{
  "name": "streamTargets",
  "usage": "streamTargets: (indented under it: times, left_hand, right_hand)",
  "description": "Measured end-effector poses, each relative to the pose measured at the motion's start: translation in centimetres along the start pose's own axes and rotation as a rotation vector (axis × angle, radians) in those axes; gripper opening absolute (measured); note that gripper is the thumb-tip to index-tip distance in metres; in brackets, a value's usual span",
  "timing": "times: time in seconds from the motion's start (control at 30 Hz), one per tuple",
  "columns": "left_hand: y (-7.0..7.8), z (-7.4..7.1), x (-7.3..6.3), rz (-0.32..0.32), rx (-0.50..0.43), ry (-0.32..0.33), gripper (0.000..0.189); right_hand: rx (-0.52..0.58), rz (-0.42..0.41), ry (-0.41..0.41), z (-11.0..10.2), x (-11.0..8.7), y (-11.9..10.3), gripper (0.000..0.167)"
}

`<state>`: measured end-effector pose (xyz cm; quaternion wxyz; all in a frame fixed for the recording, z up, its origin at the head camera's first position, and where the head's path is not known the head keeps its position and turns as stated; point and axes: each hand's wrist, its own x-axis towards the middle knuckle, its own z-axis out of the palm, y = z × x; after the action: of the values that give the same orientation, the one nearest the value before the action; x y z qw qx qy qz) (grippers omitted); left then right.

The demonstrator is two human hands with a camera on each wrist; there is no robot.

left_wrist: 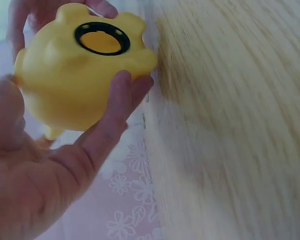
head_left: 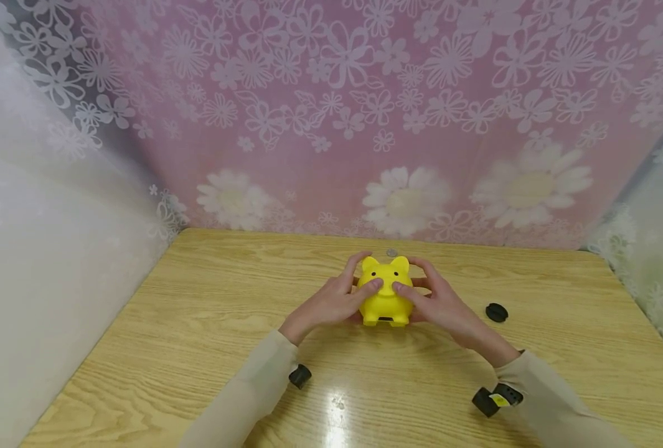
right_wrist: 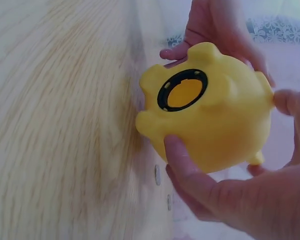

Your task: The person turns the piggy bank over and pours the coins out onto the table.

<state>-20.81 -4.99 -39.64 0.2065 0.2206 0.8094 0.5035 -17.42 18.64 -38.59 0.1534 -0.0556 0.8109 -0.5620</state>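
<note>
Two hands (head_left: 337, 300) (head_left: 442, 306), one piggy bank (head_left: 386, 305)

A wood-grained worktop (head_left: 197, 280) in pale yellow-brown spreads across the lower scene, a bright glare (head_left: 337, 429) shining near its front. Behind it hangs a pink backdrop (head_left: 309, 162) – white flower outlines (head_left: 349, 59) crowd its upper part, and three large white daisies (head_left: 406, 196) line up lower down. Pale side panels flank the worktop: the left panel (head_left: 45, 249) is whitish, the right panel (head_left: 662, 261) floral.
</note>
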Motion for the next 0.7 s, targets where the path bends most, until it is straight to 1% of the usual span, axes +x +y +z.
streamTargets:
  times: [0.13,0.23,0.33,0.43,0.5,0.6,0.63,0.7]
  left_hand:
    - [0.0,-0.2,0.0,0.072,0.023,-0.001,0.072]
    - [-0.1,-0.1,0.0,0.136,0.015,0.012,0.079]
    - [-0.1,0.0,0.1,0.197,-0.033,0.029,0.082]
    - [-0.1,0.2,0.1,0.282,-0.037,0.061,0.083]
    - [0.0,0.3,0.0,0.342,-0.014,0.082,0.081]
    - [-0.1,0.3,-0.1,0.425,0.045,0.122,0.076]
    - [-0.1,0.3,-0.1,0.444,0.056,0.130,0.075]
    - [-0.1,0.3,-0.1,0.467,0.075,0.141,0.074]
  right_hand:
    - [-0.030,-0.094,0.021,-0.3,-0.2,0.5,0.078]
    - [-0.057,-0.203,0.041,-0.4,-0.2,0.9,0.075]
    - [-0.054,-0.317,0.057,-0.4,0.0,1.2,0.076]
    - [-0.045,-0.433,0.082,-0.4,0.1,1.6,0.078]
    - [-0.073,-0.524,0.108,-0.4,0.1,1.8,0.078]
    - [-0.132,-0.644,0.146,-0.3,0.1,2.0,0.075]
    - [-0.151,-0.677,0.156,-0.3,0.2,2.0,0.074]
    - [-0.185,-0.712,0.175,-0.2,0.2,2.0,0.073]
